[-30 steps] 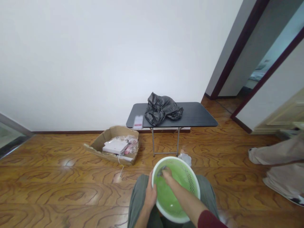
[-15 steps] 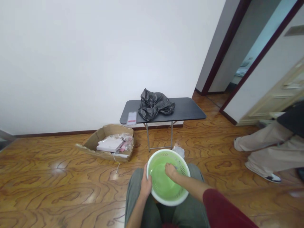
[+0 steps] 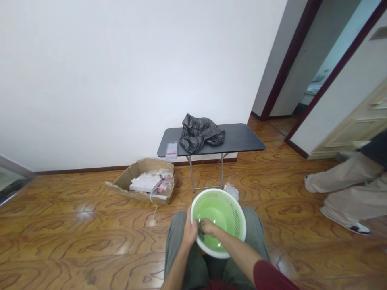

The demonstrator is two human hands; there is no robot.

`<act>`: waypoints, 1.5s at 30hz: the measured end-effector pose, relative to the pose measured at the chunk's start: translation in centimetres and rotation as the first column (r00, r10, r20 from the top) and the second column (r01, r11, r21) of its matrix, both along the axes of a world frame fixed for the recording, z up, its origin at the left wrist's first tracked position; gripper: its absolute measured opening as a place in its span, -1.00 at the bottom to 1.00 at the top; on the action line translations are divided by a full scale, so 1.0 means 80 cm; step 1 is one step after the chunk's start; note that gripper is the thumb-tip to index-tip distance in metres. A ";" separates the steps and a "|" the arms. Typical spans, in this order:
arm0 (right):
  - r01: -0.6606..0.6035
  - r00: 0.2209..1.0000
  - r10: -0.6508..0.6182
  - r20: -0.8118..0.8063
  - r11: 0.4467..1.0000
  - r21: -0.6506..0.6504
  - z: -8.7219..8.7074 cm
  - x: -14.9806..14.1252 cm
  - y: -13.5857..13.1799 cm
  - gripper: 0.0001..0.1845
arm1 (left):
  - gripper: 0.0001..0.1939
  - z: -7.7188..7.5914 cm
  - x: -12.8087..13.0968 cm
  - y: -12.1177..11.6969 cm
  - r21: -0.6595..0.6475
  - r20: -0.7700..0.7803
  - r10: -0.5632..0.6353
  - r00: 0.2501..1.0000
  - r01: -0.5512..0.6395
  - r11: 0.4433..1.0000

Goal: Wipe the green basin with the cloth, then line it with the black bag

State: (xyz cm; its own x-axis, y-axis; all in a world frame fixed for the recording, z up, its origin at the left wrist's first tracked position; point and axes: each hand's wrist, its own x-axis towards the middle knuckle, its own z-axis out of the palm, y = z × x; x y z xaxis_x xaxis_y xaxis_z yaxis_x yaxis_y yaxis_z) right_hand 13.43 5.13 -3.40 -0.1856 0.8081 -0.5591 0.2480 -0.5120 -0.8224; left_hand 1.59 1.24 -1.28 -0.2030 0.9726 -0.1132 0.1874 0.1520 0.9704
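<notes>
A round plastic basin (image 3: 225, 217), green inside with a white rim and perforated upper walls, rests tilted on my lap. My left hand (image 3: 190, 233) grips its rim on the left side. Inside the basin, my right hand (image 3: 207, 227) is closed around a small grey, rag-like piece (image 3: 200, 233), pressed near the left inner wall, close to my left fingers. My fingers cover much of this piece, and its exact kind is unclear.
A dark folding table (image 3: 238, 139) against the wall holds a crumpled black plastic bag (image 3: 201, 135) and a card (image 3: 172, 150). An open cardboard box (image 3: 123, 181) with packaging lies on the floor. White plastic (image 3: 232, 192) sits behind the basin. Another person's legs (image 3: 341, 197) are at right.
My right hand has moved left and slightly down inside the basin, with the grey piece, toward my left hand. The whole view has shifted slightly.
</notes>
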 end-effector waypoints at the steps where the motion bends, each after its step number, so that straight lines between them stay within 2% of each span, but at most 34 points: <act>1: 0.037 0.999 -0.037 -0.021 0.999 -0.017 0.006 -0.004 0.006 -0.88 | -0.25 0.000 0.000 0.000 -0.003 -0.001 -0.002 1.000 0.002 1.000; 3: 0.118 0.993 -0.117 -0.030 0.993 0.025 0.027 -0.001 0.021 -0.87 | -0.26 0.001 0.000 -0.001 0.002 -0.001 -0.003 1.000 0.003 1.000; 5: 0.153 0.987 -0.160 0.021 0.967 0.203 0.056 0.017 0.035 -0.85 | -0.27 0.002 0.000 -0.001 0.009 0.001 0.006 1.000 -0.006 1.000; 6: 0.144 0.984 -0.168 0.051 0.937 0.317 0.071 0.032 0.041 -0.81 | -0.27 0.003 -0.001 -0.001 0.006 0.002 0.010 1.000 -0.010 1.000; 7: 0.138 0.979 -0.191 0.077 0.886 0.442 0.087 0.050 0.046 -0.73 | -0.27 0.003 -0.001 0.000 -0.003 0.002 0.012 1.000 -0.012 1.000; 9: 0.084 0.944 -0.278 0.176 0.720 0.688 0.114 0.092 0.054 -0.61 | -0.26 0.005 -0.001 0.000 -0.025 0.002 0.015 1.000 -0.015 1.000; 10: 0.037 0.911 -0.335 0.240 0.647 0.761 0.124 0.114 0.057 -0.58 | -0.27 0.006 -0.001 0.001 -0.032 0.002 0.016 1.000 -0.016 0.999; 11: -0.017 0.869 -0.385 0.310 0.603 0.797 0.132 0.135 0.060 -0.57 | -0.27 0.007 0.000 0.001 -0.033 0.003 0.015 1.000 -0.015 0.999; 12: -0.078 0.826 -0.412 0.385 0.593 0.802 0.136 0.153 0.062 -0.55 | -0.27 0.008 0.001 0.001 -0.029 0.005 0.014 1.000 -0.014 0.999; 15: -0.257 0.733 -0.354 0.581 0.646 0.718 0.133 0.186 0.067 -0.54 | -0.27 0.010 0.006 0.002 -0.026 0.015 0.006 1.000 -0.006 1.000; 18: -0.365 0.682 -0.263 0.682 0.685 0.630 0.122 0.183 0.072 -0.53 | -0.27 0.011 0.010 0.001 -0.046 0.020 0.019 1.000 -0.018 0.999; 21: -0.413 0.673 -0.223 0.705 0.678 0.608 0.117 0.160 0.084 -0.49 | -0.28 0.009 0.010 0.001 -0.032 0.030 0.018 0.999 -0.017 0.999; 27: -0.508 0.667 -0.091 0.739 0.670 0.541 0.124 0.089 0.114 -0.41 | -0.28 0.006 0.005 0.000 -0.033 0.049 0.012 0.999 -0.010 0.999; 30: -0.593 0.665 0.016 0.747 0.619 0.515 0.126 0.043 0.113 -0.46 | -0.26 0.006 0.003 -0.002 -0.012 0.063 0.005 0.998 -0.004 1.000; 34: -0.705 0.644 0.149 0.750 0.497 0.506 0.125 -0.003 0.098 -0.54 | -0.26 0.004 0.003 -0.002 -0.003 0.064 0.009 0.998 -0.009 1.000; 37: -0.729 0.651 0.203 0.731 0.436 0.528 0.125 -0.005 0.095 -0.55 | -0.27 0.002 0.002 -0.001 0.014 0.061 0.002 0.998 -0.003 1.000; 39: -0.712 0.679 0.209 0.703 0.421 0.562 0.127 0.011 0.100 -0.53 | -0.28 0.003 0.002 -0.001 0.010 0.056 -0.005 0.998 0.004 1.000; 41: -0.678 0.707 0.178 0.685 0.449 0.582 0.130 0.034 0.111 -0.51 | -0.29 0.005 0.002 0.000 -0.013 0.047 0.000 0.999 0.001 1.000; 43: -0.634 0.712 0.107 0.694 0.523 0.570 0.135 0.061 0.122 -0.48 | -0.30 0.008 0.003 0.001 -0.035 0.038 0.007 0.999 -0.006 0.999; 45: -0.598 0.685 0.047 0.727 0.607 0.524 0.139 0.087 0.127 -0.47 | -0.29 0.009 0.004 0.002 -0.047 0.034 0.011 0.999 -0.009 0.999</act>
